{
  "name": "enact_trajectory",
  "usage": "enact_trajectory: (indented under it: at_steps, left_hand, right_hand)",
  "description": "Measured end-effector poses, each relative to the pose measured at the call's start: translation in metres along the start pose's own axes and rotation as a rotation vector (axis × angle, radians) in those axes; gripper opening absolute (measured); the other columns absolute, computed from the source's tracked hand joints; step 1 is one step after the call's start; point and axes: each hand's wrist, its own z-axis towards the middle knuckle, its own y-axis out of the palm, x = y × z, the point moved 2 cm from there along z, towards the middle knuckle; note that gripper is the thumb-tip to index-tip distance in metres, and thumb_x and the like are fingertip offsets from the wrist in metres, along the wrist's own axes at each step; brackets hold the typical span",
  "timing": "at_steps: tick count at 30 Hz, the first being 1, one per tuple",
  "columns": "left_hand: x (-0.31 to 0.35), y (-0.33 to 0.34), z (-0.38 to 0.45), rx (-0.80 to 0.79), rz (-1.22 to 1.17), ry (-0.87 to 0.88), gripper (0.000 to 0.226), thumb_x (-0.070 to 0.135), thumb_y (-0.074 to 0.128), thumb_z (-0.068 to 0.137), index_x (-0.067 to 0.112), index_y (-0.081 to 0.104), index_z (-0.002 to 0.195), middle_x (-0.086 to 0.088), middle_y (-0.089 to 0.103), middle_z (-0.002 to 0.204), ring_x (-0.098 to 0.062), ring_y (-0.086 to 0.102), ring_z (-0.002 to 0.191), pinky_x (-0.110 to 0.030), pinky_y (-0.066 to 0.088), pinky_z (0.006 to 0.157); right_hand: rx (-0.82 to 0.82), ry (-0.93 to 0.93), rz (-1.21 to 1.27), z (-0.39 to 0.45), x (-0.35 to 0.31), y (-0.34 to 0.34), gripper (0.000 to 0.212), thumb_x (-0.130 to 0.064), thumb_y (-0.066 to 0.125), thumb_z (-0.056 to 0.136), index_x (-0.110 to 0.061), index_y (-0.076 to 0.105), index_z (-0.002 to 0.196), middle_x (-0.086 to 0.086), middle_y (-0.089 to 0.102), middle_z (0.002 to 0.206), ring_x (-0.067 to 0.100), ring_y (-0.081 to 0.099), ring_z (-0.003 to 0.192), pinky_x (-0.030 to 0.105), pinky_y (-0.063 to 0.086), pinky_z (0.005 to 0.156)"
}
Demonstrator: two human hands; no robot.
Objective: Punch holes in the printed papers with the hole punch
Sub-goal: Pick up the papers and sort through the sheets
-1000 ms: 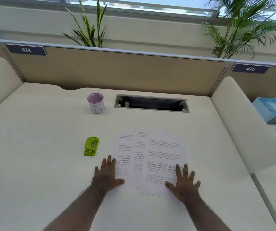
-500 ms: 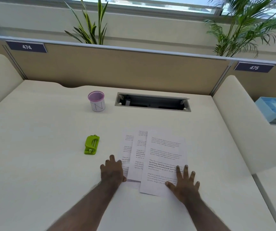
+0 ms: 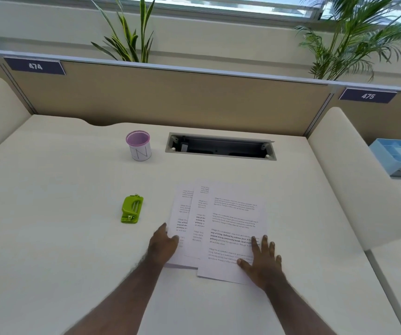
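Three printed papers [image 3: 230,221] lie fanned and overlapping on the cream desk [image 3: 61,226], the rightmost sheet on top. My left hand [image 3: 163,247] presses against the left edge of the leftmost sheet, fingers curled at its border. My right hand [image 3: 262,259] lies flat with fingers spread on the lower right of the top sheet. A small lime-green hole punch [image 3: 132,209] rests on the desk to the left of the papers, untouched by either hand.
A white mesh cup with a pink rim [image 3: 139,146] stands behind the punch. A cable tray opening [image 3: 221,146] is cut into the desk's far side. Padded dividers flank the desk; a blue organiser [image 3: 400,155] sits on the neighbouring desk at right.
My left hand has slid right along the desk, pushing the left sheets under the top one so the fan is narrower. My right hand stayed on the top sheet.
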Motion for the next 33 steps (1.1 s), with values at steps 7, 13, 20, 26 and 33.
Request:
enact_trajectory:
  at_steps: [7, 13, 20, 26, 33]
  left_hand:
    - [-0.003, 0.013, 0.001, -0.149, -0.198, -0.075, 0.043, 0.013, 0.068, 0.086, 0.008, 0.058, 0.127, -0.015, 0.067, 0.122, -0.033, 0.065, 0.11, -0.044, 0.057, 0.092]
    - [-0.006, 0.023, -0.003, -0.267, -0.507, -0.214, 0.026, -0.001, 0.062, 0.09, 0.005, 0.055, 0.114, -0.018, 0.065, 0.12, -0.034, 0.067, 0.103, -0.044, 0.058, 0.083]
    - [-0.017, 0.003, -0.003, -0.598, -0.6, -0.335, 0.034, -0.007, 0.055, 0.091, 0.007, 0.06, 0.122, -0.011, 0.071, 0.12, -0.025, 0.068, 0.104, -0.032, 0.06, 0.075]
    - [-0.026, -0.004, -0.008, -0.807, -0.558, -0.307, 0.043, -0.01, 0.057, 0.088, 0.008, 0.059, 0.127, -0.013, 0.069, 0.127, -0.032, 0.065, 0.118, -0.043, 0.055, 0.097]
    - [-0.004, -0.013, 0.003, -0.551, -0.689, -0.118, 0.04, 0.004, 0.064, 0.089, 0.01, 0.057, 0.127, -0.013, 0.073, 0.119, -0.03, 0.07, 0.105, -0.043, 0.057, 0.09]
  right_hand:
    - [-0.039, -0.116, 0.065, 0.005, -0.022, 0.002, 0.089, -0.06, 0.046, 0.091, -0.023, -0.002, 0.156, 0.006, -0.014, 0.165, 0.027, -0.011, 0.152, 0.048, 0.004, 0.121]
    - [-0.096, -0.169, 0.153, 0.005, -0.037, 0.001, 0.086, -0.057, 0.048, 0.092, -0.024, 0.003, 0.157, 0.004, -0.008, 0.166, 0.024, -0.006, 0.152, 0.047, 0.005, 0.122]
    - [-0.033, 0.107, 0.919, 0.015, -0.02, -0.039, 0.067, -0.022, 0.073, 0.086, -0.005, 0.043, 0.144, 0.015, 0.06, 0.132, 0.03, 0.061, 0.118, 0.04, 0.047, 0.103]
    - [-0.418, 0.118, 1.278, 0.008, -0.011, -0.031, 0.028, -0.011, 0.065, 0.091, -0.007, 0.064, 0.119, 0.013, 0.075, 0.111, 0.033, 0.072, 0.101, 0.048, 0.058, 0.086]
    - [-0.132, -0.114, 1.273, 0.003, -0.026, -0.049, 0.023, -0.005, 0.065, 0.09, -0.002, 0.068, 0.112, 0.017, 0.075, 0.108, 0.032, 0.074, 0.094, 0.036, 0.061, 0.072]
